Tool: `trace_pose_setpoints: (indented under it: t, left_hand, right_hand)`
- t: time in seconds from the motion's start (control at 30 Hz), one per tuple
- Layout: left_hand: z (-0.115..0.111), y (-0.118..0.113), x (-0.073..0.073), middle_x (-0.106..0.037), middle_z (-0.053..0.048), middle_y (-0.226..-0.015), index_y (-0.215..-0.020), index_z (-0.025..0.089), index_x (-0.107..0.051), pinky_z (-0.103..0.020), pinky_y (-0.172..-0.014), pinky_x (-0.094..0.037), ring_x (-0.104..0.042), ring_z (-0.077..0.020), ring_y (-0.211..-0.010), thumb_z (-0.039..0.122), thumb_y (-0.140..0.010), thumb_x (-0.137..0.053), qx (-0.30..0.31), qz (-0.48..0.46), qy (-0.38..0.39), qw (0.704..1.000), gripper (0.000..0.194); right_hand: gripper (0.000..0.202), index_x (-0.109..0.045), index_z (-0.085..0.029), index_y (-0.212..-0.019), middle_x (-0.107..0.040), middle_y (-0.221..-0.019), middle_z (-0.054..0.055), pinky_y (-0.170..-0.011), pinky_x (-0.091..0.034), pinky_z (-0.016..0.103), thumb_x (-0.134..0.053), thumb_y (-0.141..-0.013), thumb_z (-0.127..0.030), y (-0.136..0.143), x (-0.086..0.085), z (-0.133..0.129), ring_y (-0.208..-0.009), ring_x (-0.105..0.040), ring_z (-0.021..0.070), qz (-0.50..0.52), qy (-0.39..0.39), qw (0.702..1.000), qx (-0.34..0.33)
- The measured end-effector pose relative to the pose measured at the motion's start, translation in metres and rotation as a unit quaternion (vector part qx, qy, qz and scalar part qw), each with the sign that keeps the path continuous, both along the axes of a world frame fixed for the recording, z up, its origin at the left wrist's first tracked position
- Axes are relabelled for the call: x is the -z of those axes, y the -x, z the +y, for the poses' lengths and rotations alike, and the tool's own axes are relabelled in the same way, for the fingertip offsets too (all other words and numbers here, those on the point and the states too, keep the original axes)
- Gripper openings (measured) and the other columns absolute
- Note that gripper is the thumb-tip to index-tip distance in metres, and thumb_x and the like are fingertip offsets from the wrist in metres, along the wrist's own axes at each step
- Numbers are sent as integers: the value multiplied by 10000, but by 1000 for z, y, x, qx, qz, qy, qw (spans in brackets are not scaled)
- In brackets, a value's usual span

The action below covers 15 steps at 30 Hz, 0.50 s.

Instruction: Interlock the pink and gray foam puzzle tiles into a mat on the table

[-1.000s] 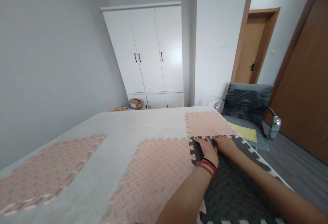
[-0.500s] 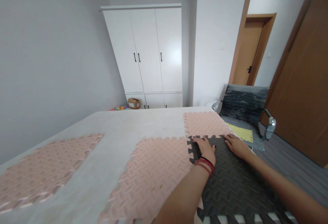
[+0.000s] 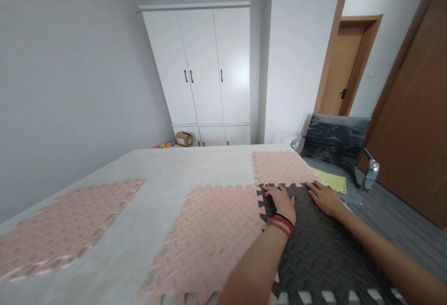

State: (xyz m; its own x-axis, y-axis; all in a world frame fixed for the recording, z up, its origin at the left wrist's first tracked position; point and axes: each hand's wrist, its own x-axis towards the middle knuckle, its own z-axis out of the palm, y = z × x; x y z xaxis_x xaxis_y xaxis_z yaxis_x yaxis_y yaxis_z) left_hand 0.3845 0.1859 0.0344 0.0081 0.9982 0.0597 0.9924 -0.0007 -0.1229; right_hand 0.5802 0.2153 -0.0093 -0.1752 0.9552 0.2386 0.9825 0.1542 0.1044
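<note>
A dark grey foam mat tile [image 3: 324, 254] with toothed edges lies on the white table. My left hand [image 3: 282, 201], with red and black bands at its wrist, rests flat on the tile's far left corner, fingers spread. On the same tile's far edge, towards the right, my right hand [image 3: 326, 198] lies with its fingers stretched out. Left of the dark tile, and against it, is a pink foam tile [image 3: 213, 235]; my left forearm covers part of their seam. Another pink tile [image 3: 281, 166] adjoins the dark tile's far edge, just beyond my fingertips.
A separate pink foam tile [image 3: 70, 226] lies at the left of the white table [image 3: 167, 167]. Beyond the right edge stands a chair [image 3: 337, 139] with a yellow tile [image 3: 331, 181] on its seat. A white wardrobe [image 3: 209, 63] and a cardboard box [image 3: 184, 138] are behind.
The view has shifted slightly. Both hands stay pressed on the dark tile's far edge, and the tiles have not visibly moved.
</note>
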Motion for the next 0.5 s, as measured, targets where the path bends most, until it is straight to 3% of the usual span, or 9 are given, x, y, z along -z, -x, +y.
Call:
trace_pose_setpoints:
  t: [0.13,0.27,0.37,0.5]
  left_hand:
    - [-2,2,-3,-484,-306,-1312,-1396,122,-383,-518,-783,-387,-445,-465,-1190,564,-860,-397,7,-11,-7,1000,694]
    - [-4,5,-5,-469,-336,-1305,-1391,91,-384,-525,-785,-365,-436,-481,-1186,533,-868,-398,22,-23,-11,999,685]
    - [-4,7,-5,-447,-352,-1314,-1398,74,-367,-533,-787,-348,-421,-493,-1195,518,-871,-400,27,-32,-5,999,690]
    - [-4,7,-9,-417,-371,-1326,-1399,45,-354,-535,-791,-339,-391,-497,-1221,510,-859,-426,33,-59,11,998,717]
  right_hand:
    - [517,-416,-233,-1393,-485,-1349,171,-1002,-352,461,-241,-932,-389,1,-5,-2,-1226,-477,293,2,1,1000,8]
    - [513,-437,-203,-1378,-488,-1349,183,-987,-344,519,-282,-913,-356,11,-27,-5,-1203,-496,314,7,51,999,-6]
    - [509,-439,-219,-1371,-429,-1420,140,-1036,-269,555,-323,-880,-279,30,-38,-9,-1257,-446,290,27,64,995,-70]
    - [505,-428,-239,-1374,-412,-1445,73,-1056,-291,459,-306,-885,-276,58,-34,-17,-1307,-388,217,87,73,984,-138]
